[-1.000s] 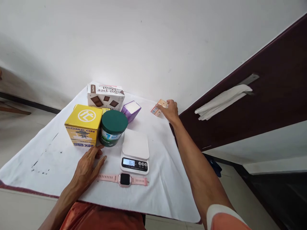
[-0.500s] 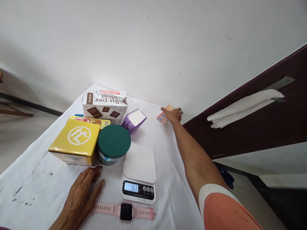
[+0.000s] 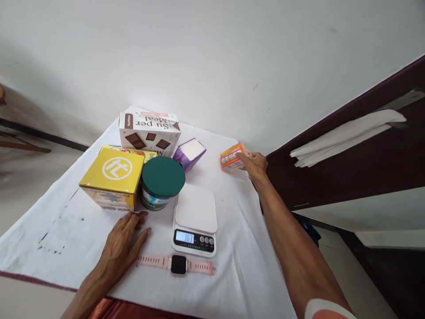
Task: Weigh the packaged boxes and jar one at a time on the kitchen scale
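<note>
Head view — my right hand (image 3: 256, 165) grips the orange box (image 3: 229, 159), release not yet done — left hand (image 3: 122, 239) rests open

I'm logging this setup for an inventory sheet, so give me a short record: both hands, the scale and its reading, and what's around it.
Right hand: holding orange box, far right of table
Left hand: open on white cloth, near yellow box
Scale: display shows 363
In front of scale: pink watch, dark screen
Left of scale: green-lidded tub
Behind scale: purple pack
</note>
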{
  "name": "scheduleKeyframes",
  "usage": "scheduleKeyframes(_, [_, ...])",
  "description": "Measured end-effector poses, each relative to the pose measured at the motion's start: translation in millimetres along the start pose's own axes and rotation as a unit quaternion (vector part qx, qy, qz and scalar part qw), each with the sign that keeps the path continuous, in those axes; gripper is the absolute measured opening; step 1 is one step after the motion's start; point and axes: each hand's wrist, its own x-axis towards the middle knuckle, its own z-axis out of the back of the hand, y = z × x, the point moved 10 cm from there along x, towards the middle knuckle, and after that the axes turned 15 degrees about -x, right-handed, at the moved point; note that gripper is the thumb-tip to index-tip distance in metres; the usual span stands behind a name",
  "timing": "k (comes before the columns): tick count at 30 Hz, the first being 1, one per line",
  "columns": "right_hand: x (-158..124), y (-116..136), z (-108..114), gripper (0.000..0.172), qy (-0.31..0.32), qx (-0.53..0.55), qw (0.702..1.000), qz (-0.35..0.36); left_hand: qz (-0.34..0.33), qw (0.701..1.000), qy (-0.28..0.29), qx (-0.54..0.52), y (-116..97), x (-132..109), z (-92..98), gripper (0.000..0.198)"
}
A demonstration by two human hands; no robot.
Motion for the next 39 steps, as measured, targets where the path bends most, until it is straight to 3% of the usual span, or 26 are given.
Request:
scheduleKeyframes(3, [-43, -4, 27, 0.057, 0.003, 0.018, 0.999, 0.042, 0.025, 0.999, 0.024, -0.008, 4, 1, -3.1, 0.032])
scheduleKeyframes(9, [-148, 43, 74, 0.064, 0.092, 0.106, 0.974, 0.179, 0.061, 0.997, 0.054, -0.011, 3, 4, -4.0, 0.033])
scheduleKeyframes(13, [-200, 76, 77, 0.064, 0.159, 0.129, 0.950, 0.235, 0.056, 0.997, 0.043, -0.024, -1, 4, 0.0, 0.033])
scheduleKeyframes(17, [-226, 95, 68, 0.061, 0.162, 0.111, 0.941, 0.277, 0.047, 0.998, 0.031, -0.026, -2, 5, 1.6, 0.031])
scheduleKeyframes(22, [-239, 109, 61, 0.056, 0.148, 0.100, 0.929, 0.323, 0.035, 0.999, 0.030, -0.027, -8, 5, 3.2, 0.029])
scheduleKeyframes(24, [-239, 109, 61, 0.067, 0.168, 0.106, 0.923, 0.329, 0.023, 0.999, 0.038, -0.019, -21, 5, 3.6, 0.029])
scheduleKeyframes(27, [-230, 98, 62, 0.092, 0.203, 0.173, 0.915, 0.304, -0.014, 0.998, 0.059, -0.002, -58, 11, 2.4, 0.029])
scheduleKeyframes(30, [-203, 65, 58, 0.078, 0.165, 0.318, 0.912, 0.200, -0.095, 0.991, 0.094, 0.016, -116, 30, -6.2, 0.031])
scheduleKeyframes(32, [-185, 30, 42, 0.071, 0.103, 0.381, 0.914, 0.091, -0.160, 0.977, 0.135, 0.047, -155, 50, -21.3, 0.038])
scheduleKeyframes(34, [-178, -2, 18, 0.072, 0.054, 0.394, 0.917, -0.004, -0.199, 0.957, 0.182, 0.108, -182, 74, -44.0, 0.049])
scheduleKeyframes(36, [-178, -18, -6, 0.071, 0.045, 0.392, 0.918, -0.042, -0.210, 0.935, 0.236, 0.160, -192, 99, -70.7, 0.068])
scheduleKeyframes(39, [-182, -23, -24, 0.068, 0.045, 0.374, 0.926, -0.028, -0.199, 0.906, 0.308, 0.213, -187, 129, -104.9, 0.086])
